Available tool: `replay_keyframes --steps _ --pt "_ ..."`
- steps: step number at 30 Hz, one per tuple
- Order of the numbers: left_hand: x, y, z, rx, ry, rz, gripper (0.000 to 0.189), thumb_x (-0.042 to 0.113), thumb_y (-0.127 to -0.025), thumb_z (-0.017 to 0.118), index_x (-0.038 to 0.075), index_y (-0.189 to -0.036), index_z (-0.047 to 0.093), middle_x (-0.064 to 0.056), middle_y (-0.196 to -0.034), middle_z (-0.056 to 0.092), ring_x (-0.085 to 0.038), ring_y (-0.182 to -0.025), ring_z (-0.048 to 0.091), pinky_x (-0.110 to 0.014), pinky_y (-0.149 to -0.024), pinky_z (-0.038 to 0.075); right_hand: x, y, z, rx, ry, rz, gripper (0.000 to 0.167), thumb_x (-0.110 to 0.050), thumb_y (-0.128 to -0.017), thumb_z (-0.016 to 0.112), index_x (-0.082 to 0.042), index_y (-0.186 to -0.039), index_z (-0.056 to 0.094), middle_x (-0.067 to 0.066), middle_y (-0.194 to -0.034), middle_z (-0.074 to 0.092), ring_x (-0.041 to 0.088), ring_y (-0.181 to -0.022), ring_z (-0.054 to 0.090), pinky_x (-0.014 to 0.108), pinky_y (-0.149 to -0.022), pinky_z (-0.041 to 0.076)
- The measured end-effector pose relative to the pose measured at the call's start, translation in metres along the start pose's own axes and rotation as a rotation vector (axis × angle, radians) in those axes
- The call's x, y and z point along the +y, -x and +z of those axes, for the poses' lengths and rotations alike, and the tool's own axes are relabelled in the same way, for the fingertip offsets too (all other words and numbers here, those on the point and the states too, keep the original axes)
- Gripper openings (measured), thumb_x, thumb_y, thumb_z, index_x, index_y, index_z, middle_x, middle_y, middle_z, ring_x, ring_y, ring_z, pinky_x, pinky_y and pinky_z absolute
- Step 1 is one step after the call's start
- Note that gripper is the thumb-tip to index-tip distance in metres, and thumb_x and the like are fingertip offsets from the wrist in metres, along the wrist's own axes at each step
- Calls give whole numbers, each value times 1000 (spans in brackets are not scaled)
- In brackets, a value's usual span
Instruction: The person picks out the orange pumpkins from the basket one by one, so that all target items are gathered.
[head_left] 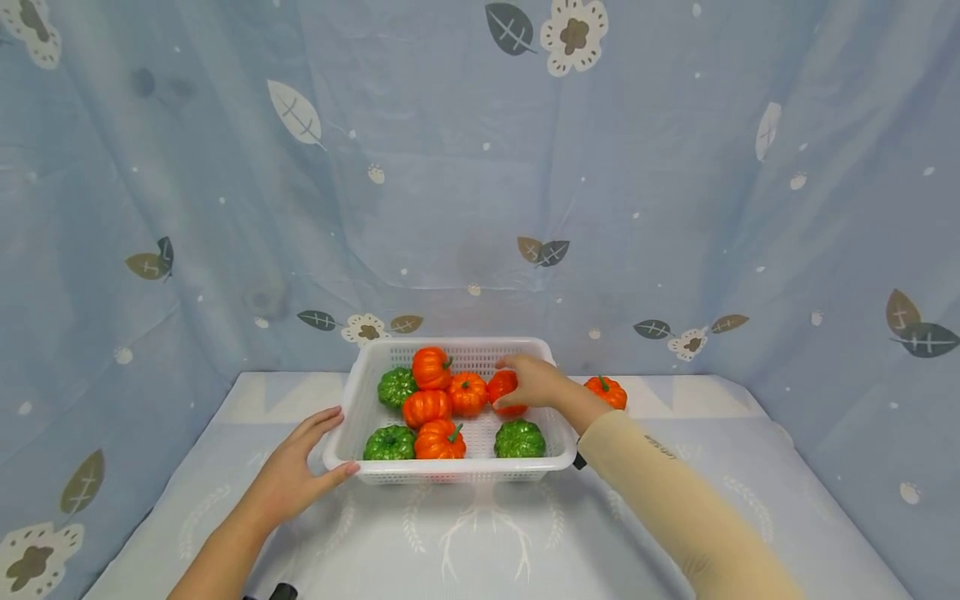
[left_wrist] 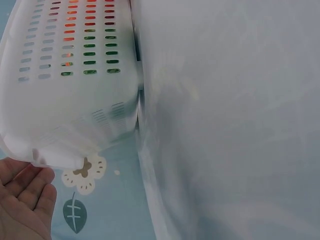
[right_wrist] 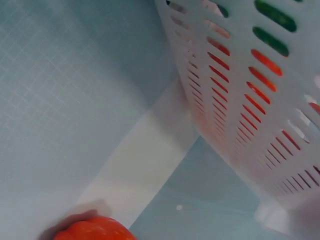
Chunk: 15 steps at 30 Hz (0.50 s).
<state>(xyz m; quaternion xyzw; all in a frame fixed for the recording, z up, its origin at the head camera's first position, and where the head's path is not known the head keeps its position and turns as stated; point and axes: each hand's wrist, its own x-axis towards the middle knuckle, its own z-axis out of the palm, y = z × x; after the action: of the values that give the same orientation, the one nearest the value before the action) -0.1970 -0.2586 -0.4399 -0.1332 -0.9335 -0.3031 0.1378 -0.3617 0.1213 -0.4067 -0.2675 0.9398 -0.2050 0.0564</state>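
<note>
A white perforated plastic basket stands on the table, holding several small glossy pumpkins, orange and green. My right hand reaches over the basket's right side and grips an orange pumpkin, with thumb and fingers on either side of it. Just in front of that hand, inside the basket, lies a green pumpkin. My left hand touches the basket's left rim with extended fingers, its thumb at the front left corner. In the left wrist view, the left fingertips meet the basket's rim. The right wrist view does not show the right hand.
Another orange pumpkin lies on the table right of the basket, partly behind my right forearm. A pale patterned cloth covers the table. Blue curtains with leaves and flowers hang behind it and at both sides.
</note>
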Motion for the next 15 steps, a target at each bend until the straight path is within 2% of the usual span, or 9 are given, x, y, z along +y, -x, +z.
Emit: replay_keyframes --steps 4,9,15 --pt "1 -1 -1 2 -3 2 82 49 -84 78 2 -145 50 -10 -153 42 -41 -137 41 -63 -103 40 -3 0 1 -22 94 19 76 -36 -78 86 -7 -142 55 10 -138 59 29 -128 53 47 -111 40" --pt "1 -2 -1 -3 -14 -2 83 50 -84 78 2 -145 50 -10 -153 42 -41 -137 42 -63 -102 40 -6 3 4 -27 213 56 71 -37 -78 86 -15 -139 58 6 -134 62 27 -124 56 48 -105 45" --pt "2 -2 -2 1 -13 -8 83 51 -84 78 2 -145 50 -12 -153 43 -42 -136 43 -63 -102 41 -9 6 4 -15 238 71 67 -31 -79 86 -17 -139 59 7 -134 61 29 -124 54 48 -104 45"
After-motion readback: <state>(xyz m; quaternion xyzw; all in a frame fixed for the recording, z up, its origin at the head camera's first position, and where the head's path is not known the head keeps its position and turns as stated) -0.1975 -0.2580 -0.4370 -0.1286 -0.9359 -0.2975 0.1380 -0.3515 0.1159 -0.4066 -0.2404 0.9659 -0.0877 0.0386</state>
